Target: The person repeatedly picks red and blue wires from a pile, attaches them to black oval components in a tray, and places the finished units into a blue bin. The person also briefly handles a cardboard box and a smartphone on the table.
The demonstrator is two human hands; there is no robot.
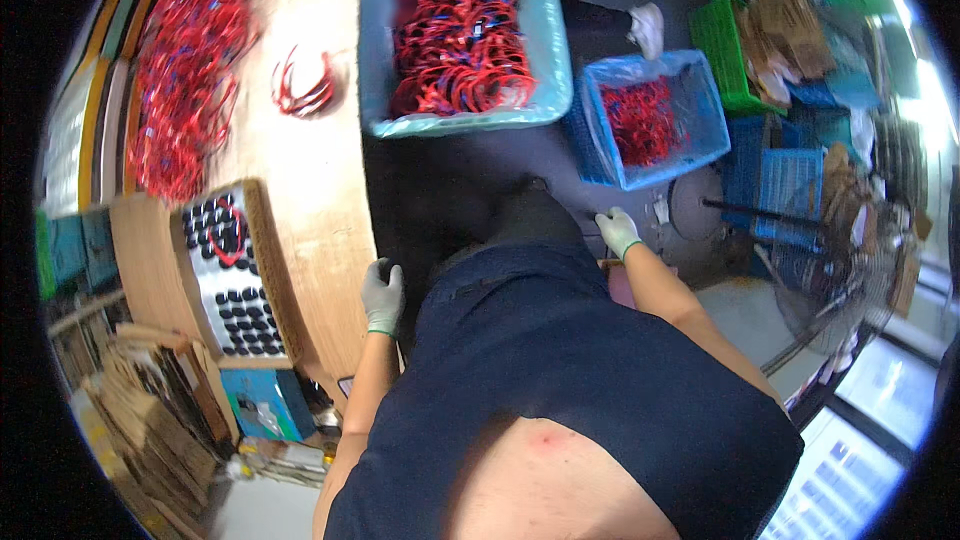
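My left hand, in a whitish knit glove, hangs beside the edge of the wooden table. A gap shows between its thumb and fingers, and I see nothing held. Off to my right, my gloved right hand is apart from everything, fingers loosely spread. On the table lie a large pile of red wires with blue bits and a small bundle of red wires. Nearer, a white board with rows of black round parts carries a loop of red wire.
Ahead, a crate lined with light-blue plastic holds bundled red wires. A smaller blue lined crate with red wires stands on the floor to the right. Beyond are green crates, cardboard and a standing fan.
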